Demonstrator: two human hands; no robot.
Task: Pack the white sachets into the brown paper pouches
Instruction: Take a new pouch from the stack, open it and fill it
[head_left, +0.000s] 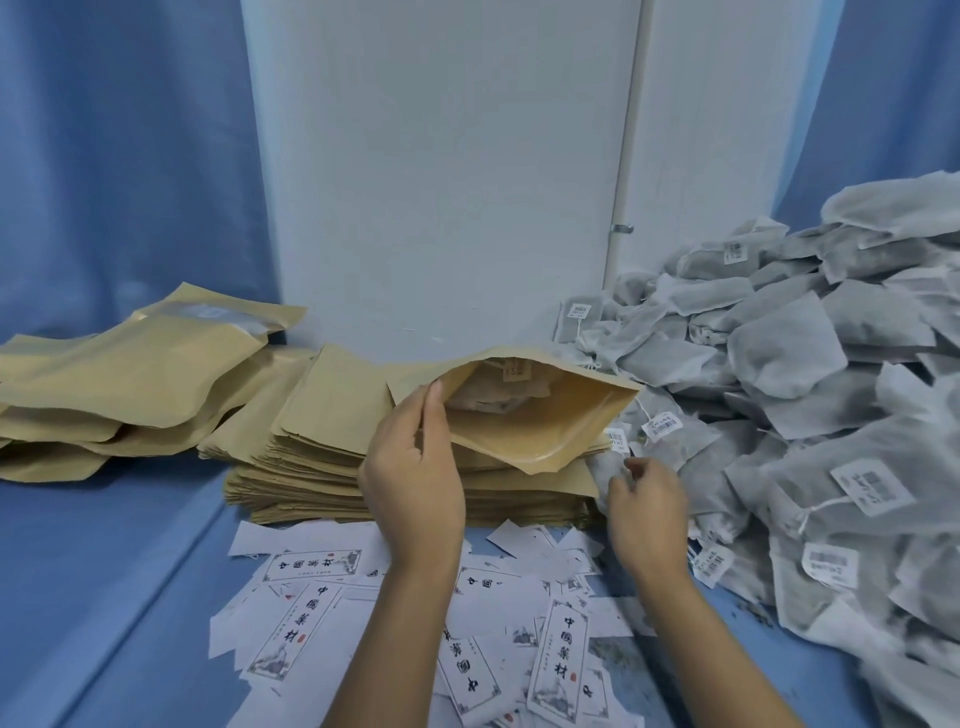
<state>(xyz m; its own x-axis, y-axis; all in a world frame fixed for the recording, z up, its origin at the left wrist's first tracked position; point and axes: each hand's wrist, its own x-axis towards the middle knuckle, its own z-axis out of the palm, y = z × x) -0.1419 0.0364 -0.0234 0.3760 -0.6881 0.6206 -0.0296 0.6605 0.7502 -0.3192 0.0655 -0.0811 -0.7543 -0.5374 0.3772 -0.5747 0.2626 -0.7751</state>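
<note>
Paper labels (558, 660) (reading 中国药材) nearest

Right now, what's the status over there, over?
Left hand holds brown pouch open, sachets already inside. Right hand reaching at the sachet pile, grip unclear. Nothing in the way.

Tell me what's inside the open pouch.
The open pouch, held by the left hand, shows pale sachets with a tag. Its wall hides how many.
</note>
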